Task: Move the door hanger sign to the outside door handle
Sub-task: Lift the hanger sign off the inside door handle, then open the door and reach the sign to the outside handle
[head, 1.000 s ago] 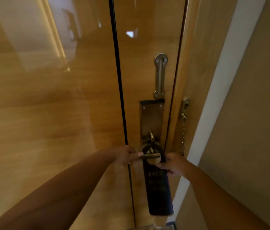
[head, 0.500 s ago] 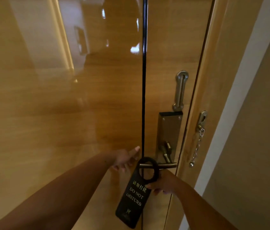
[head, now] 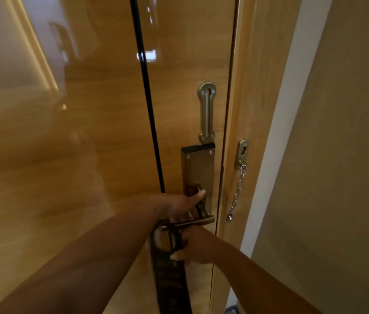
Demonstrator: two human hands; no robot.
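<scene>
While the door hanger sign [head: 170, 277] hangs from the lever handle [head: 189, 222], I log both hands at the lock area. The sign is black, long and narrow; its ring loops over the lever near the free end, and its body drops straight down past the bottom edge of the view. Print on it is too blurred to read.

Right hand [head: 196, 247]: just under the lever, fingers curled onto the ring's right side, thumb against the sign below the hole. I read this as a pinch grip on the sign.

Left hand [head: 182, 205]: above the lever, fingers loosely spread, one fingertip reaching up onto the metal lock plate [head: 198, 175]. Nothing is held. The left forearm crosses in front of the sign's left edge and hides part of the ring.

Surroundings: the glossy wooden door [head: 77, 155] carries a thin black vertical strip [head: 147, 98] left of the lock. Above the plate sits a slotted chain-guard track [head: 206, 113]. On the door frame [head: 247, 87], right of the plate, a bracket [head: 242, 151] holds a security chain [head: 236, 193] that hangs loose, its end knob near the lever's pivot end but apart from it. A beige wall [head: 337, 155] fills the right side. The door appears shut against the frame.
</scene>
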